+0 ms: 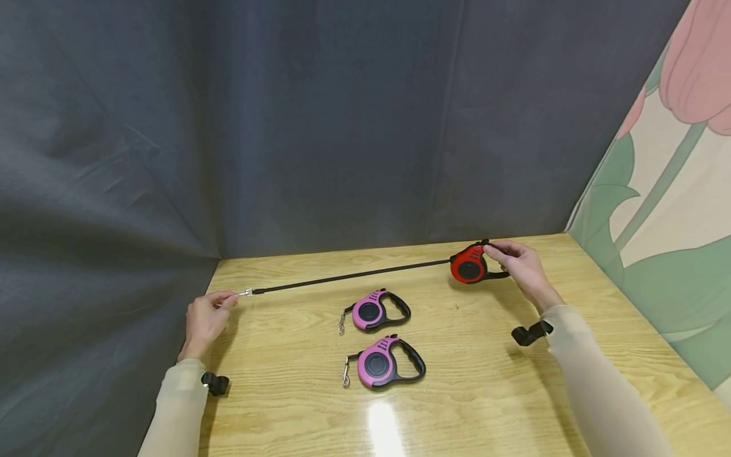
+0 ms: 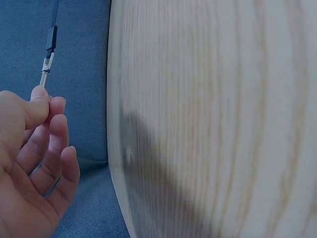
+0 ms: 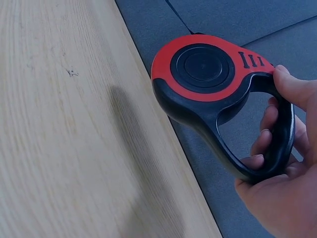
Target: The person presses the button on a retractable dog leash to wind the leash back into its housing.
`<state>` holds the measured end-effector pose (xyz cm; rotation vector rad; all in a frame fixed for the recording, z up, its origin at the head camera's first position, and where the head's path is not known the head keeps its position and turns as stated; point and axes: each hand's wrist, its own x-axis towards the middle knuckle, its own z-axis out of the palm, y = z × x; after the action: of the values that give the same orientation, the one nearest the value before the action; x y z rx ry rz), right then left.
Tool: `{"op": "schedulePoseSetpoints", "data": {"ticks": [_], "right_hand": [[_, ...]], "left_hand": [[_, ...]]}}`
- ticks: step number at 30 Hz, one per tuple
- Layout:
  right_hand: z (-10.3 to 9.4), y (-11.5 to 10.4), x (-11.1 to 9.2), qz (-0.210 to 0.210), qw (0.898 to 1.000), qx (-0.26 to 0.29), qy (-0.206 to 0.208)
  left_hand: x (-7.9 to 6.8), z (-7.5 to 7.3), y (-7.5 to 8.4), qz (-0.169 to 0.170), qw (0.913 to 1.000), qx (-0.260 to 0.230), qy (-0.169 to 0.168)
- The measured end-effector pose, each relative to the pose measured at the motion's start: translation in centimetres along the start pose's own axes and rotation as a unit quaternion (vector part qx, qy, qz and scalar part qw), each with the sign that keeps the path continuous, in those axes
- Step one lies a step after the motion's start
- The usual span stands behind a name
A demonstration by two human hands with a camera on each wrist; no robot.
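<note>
A red and black retractable dog leash (image 1: 469, 264) hangs over the back right of the table, its black handle gripped by my right hand (image 1: 521, 266). In the right wrist view the fingers curl round the leash handle (image 3: 283, 141), thumb near its top. The black leash strap (image 1: 354, 275) runs out taut to the left. At its far end, my left hand (image 1: 207, 320) pinches the silver metal clip (image 2: 45, 72) between thumb and forefinger, the other fingers loosely bent. Two pink and black retractable leashes lie below the strap, an upper one (image 1: 368, 312) and a lower one (image 1: 377, 364).
The light wooden table (image 1: 274, 393) meets a dark grey curtain (image 1: 342, 127) at the back and left. A wall with a tulip pattern (image 1: 674, 254) stands on the right. Small silver clips hang off both pink leashes toward the left.
</note>
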<state>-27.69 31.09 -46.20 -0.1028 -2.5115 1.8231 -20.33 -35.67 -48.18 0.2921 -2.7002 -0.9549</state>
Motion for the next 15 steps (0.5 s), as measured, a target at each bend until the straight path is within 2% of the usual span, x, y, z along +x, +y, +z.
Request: {"op": "schedulePoseSetpoints", "data": {"ticks": [15], "right_hand": [[0.88, -0.28, -0.35, 0.000, 1.000, 0.004, 0.001]], "left_hand": [[-0.10, -0.15, -0.30, 0.023, 0.9997, 0.006, 0.011]]}}
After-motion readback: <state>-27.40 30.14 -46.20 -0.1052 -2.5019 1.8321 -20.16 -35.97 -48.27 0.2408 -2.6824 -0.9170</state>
